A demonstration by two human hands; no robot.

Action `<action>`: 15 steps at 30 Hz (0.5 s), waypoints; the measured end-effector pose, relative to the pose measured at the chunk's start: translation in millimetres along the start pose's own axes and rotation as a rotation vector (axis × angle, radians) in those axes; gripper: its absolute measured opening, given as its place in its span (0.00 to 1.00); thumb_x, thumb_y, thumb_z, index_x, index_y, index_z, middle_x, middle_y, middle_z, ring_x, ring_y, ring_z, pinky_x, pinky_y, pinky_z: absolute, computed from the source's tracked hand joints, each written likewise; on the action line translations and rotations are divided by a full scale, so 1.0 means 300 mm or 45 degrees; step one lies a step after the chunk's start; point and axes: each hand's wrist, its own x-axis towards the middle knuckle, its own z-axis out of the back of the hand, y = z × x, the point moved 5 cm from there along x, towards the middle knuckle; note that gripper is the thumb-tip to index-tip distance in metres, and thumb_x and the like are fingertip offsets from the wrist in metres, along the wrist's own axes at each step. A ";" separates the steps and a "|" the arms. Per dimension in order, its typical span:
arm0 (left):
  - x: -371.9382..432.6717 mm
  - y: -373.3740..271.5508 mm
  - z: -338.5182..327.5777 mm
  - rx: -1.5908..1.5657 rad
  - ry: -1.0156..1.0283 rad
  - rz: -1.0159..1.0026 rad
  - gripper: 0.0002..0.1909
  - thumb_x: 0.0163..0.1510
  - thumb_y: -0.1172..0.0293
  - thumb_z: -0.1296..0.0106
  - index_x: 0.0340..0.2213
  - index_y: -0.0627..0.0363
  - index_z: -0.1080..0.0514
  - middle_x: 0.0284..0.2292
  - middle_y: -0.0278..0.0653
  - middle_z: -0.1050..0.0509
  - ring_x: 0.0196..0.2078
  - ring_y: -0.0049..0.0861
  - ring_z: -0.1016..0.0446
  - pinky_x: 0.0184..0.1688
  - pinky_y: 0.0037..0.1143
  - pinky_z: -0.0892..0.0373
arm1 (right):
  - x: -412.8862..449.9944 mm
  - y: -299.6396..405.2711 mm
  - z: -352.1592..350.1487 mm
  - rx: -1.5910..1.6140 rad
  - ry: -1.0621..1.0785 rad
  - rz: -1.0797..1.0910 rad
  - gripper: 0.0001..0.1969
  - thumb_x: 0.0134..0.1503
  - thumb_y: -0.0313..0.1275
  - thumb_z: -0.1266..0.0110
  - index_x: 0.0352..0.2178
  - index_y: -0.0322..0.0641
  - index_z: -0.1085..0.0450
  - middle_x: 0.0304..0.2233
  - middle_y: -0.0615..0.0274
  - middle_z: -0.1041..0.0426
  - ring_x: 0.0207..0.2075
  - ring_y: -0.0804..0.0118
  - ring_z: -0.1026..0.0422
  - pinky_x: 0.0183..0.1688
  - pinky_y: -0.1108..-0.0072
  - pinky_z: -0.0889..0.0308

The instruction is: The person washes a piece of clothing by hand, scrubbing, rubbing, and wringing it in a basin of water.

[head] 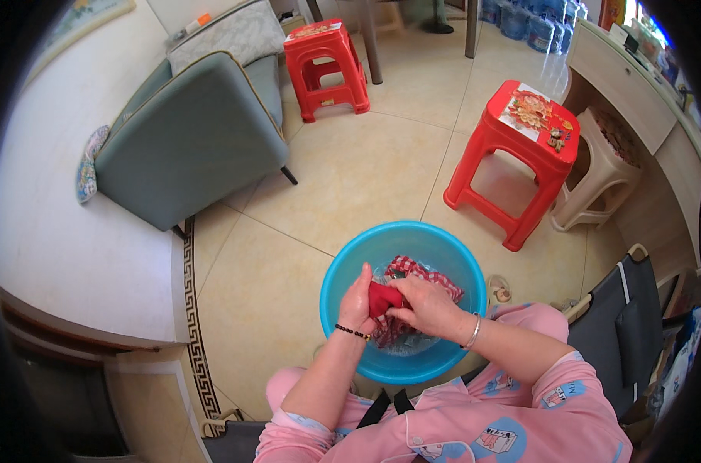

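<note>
A blue plastic basin [333, 278] stands on the tiled floor right in front of me, with water in its bottom. Over it, my left hand [356, 302] grips a wet red cloth [383, 300] from the left, its thumb pointing up. My right hand [426, 301] holds the same red cloth from the right with bent fingers. Red-and-white checked fabric [443, 282] lies in the water behind and below my hands. Some darker, greyish pieces are partly hidden among it.
A red plastic stool [515, 150] stands beyond the basin to the right, beside a beige stool [602, 168] and a desk [622, 69]. Farther off is another red stool [327, 69]. A grey-green armchair [194, 139] is at the left. A dark folding chair [622, 330] is at my right.
</note>
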 end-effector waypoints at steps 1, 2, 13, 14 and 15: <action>-0.001 -0.001 0.001 0.035 -0.070 0.008 0.17 0.56 0.53 0.56 0.30 0.56 0.35 0.22 0.38 0.30 0.25 0.27 0.29 0.27 0.26 0.31 | -0.002 0.012 0.010 -0.036 -0.005 0.007 0.18 0.45 0.34 0.42 0.37 0.38 0.35 0.31 0.51 0.32 0.35 0.50 0.31 0.36 0.66 0.35; -0.013 0.003 -0.005 0.048 -0.124 -0.001 0.18 0.55 0.51 0.55 0.28 0.55 0.35 0.21 0.36 0.31 0.23 0.27 0.30 0.26 0.26 0.32 | -0.011 0.012 0.004 -0.072 -0.004 0.045 0.19 0.46 0.36 0.42 0.37 0.39 0.35 0.30 0.51 0.32 0.33 0.50 0.31 0.35 0.66 0.35; -0.078 -0.068 -0.128 0.649 0.405 -0.166 0.20 0.50 0.66 0.46 0.44 0.55 0.38 0.34 0.32 0.31 0.36 0.18 0.32 0.39 0.20 0.33 | 0.024 -0.031 0.127 -0.178 -0.355 0.139 0.11 0.53 0.36 0.52 0.34 0.44 0.28 0.31 0.56 0.29 0.36 0.54 0.31 0.40 0.68 0.37; -0.084 -0.084 -0.128 0.813 0.361 -0.119 0.28 0.44 0.68 0.40 0.46 0.55 0.38 0.36 0.30 0.31 0.39 0.17 0.33 0.41 0.19 0.35 | 0.039 -0.054 0.133 -0.108 -0.268 0.078 0.11 0.53 0.36 0.53 0.36 0.46 0.28 0.32 0.57 0.28 0.36 0.55 0.30 0.40 0.69 0.37; -0.088 -0.095 -0.133 0.811 0.358 -0.116 0.28 0.44 0.68 0.40 0.46 0.55 0.38 0.36 0.30 0.31 0.39 0.17 0.33 0.41 0.19 0.35 | 0.042 -0.057 0.142 -0.106 -0.265 0.076 0.11 0.53 0.36 0.53 0.36 0.46 0.28 0.32 0.57 0.28 0.36 0.55 0.30 0.40 0.69 0.37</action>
